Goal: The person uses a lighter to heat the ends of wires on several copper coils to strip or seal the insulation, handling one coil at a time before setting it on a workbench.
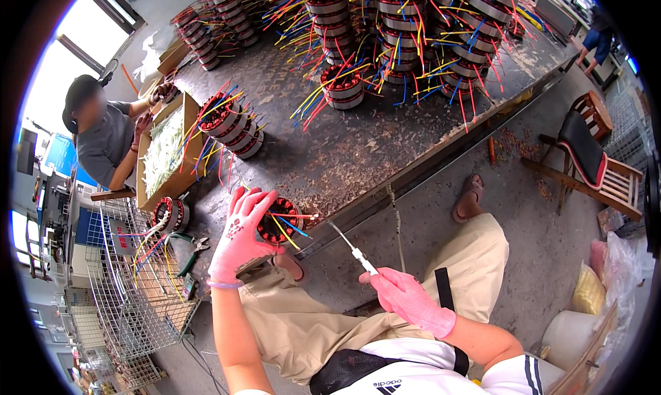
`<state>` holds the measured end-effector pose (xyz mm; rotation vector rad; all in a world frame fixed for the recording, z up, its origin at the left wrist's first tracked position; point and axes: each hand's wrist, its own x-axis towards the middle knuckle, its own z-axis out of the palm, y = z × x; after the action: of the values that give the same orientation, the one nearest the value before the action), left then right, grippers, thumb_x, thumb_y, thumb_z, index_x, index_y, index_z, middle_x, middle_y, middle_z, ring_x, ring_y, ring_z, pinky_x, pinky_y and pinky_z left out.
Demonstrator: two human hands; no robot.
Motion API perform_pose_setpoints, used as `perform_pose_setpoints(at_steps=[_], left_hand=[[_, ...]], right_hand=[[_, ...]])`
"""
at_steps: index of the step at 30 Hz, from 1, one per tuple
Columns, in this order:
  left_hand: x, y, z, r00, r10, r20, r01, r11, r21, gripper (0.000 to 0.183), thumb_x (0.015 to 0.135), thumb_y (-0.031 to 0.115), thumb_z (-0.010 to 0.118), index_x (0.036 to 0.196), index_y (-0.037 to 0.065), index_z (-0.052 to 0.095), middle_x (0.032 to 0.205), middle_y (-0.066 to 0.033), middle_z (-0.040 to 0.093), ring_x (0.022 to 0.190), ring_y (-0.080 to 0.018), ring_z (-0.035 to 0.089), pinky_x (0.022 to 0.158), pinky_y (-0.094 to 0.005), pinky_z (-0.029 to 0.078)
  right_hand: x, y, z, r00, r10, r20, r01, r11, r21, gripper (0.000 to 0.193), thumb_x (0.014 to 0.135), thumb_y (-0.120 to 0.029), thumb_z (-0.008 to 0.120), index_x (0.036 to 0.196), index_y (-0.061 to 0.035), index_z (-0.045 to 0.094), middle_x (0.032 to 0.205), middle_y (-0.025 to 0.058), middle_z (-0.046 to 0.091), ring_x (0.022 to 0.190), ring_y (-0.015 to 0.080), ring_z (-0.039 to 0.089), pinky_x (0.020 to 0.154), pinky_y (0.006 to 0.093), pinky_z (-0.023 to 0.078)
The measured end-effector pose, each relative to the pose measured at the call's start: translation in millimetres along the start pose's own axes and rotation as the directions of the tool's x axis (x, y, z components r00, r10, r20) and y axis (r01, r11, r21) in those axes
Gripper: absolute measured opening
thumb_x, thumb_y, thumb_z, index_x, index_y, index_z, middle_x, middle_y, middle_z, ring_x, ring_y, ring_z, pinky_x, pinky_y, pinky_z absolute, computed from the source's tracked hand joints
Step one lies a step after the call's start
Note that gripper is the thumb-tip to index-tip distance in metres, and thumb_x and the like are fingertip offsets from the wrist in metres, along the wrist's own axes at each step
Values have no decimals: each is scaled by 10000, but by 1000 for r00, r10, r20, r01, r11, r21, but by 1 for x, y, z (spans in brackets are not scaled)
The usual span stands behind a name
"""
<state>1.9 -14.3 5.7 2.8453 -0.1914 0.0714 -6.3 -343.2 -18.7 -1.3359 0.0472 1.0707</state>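
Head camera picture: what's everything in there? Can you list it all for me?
Bench: one, dark and worn, middle
Coil-ring stacks: too crowded to count, grey-red with coloured wires, far end of the bench
Leaning stack: one, grey-red, bench's left part
Single coil ring: one, red, beside the left hand
Cardboard box: one, brown, left
Strips: many, pale, inside that box
Pliers: one pair, green handles, left
Mesh basket: one, grey, lower left
Tool: one, white handle, in the right hand
Chair: one, wooden, black pad, right
Co-worker: one, grey shirt, left
Edge clutter: too small to list
Trousers: one pair, beige, below
Left hand: one, pink glove, centre-left
Right hand: one, pink glove, lower middle
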Motion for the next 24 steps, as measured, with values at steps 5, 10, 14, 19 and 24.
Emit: perform_pose_setpoints(at_steps=[5,10,14,19,24], left_hand=[[6,-15,11,992,126,-11,-127,991,-31,1022,453,328,921,1356,77,513,1344,-146,542,1363,-329,420,1216,-516,193],[-3,-9,4,990,130,-59,-135,986,-97,1042,476,444,906,1337,9,512,1290,-168,569,1324,-334,464,1216,-510,192],[-12,48,-51,974,150,-170,-162,985,-60,1048,474,459,908,1332,-2,520,1269,-170,579,1296,-334,491,1201,-528,220],[-16,93,-108,935,277,-220,-276,961,33,1087,430,540,901,1312,4,561,1246,-137,602,1254,-334,534,1175,-563,251],[-18,88,-126,935,256,-246,-252,966,50,1074,425,589,893,1269,-1,587,1196,-140,624,1223,-342,557,1163,-561,267]], right_hand=[[-6,5,-10,999,-12,-46,15,997,76,311,1043,-227,478,1203,-8,629,581,-47,432,502,33,370,449,224,265],[-22,9,-27,984,-174,-43,179,974,143,314,1037,-219,496,1204,14,625,595,-39,436,508,40,375,456,229,272],[-36,0,-43,975,-179,-135,194,975,109,362,1044,-248,466,1201,49,600,569,-45,445,461,31,339,421,213,251],[-45,-3,-60,948,-265,-175,283,956,83,395,1046,-289,470,1197,53,594,562,-42,430,452,31,340,411,214,255],[-48,-9,-58,939,-302,-163,318,944,83,395,1053,-294,469,1211,45,595,542,-39,438,446,33,323,421,217,239]])
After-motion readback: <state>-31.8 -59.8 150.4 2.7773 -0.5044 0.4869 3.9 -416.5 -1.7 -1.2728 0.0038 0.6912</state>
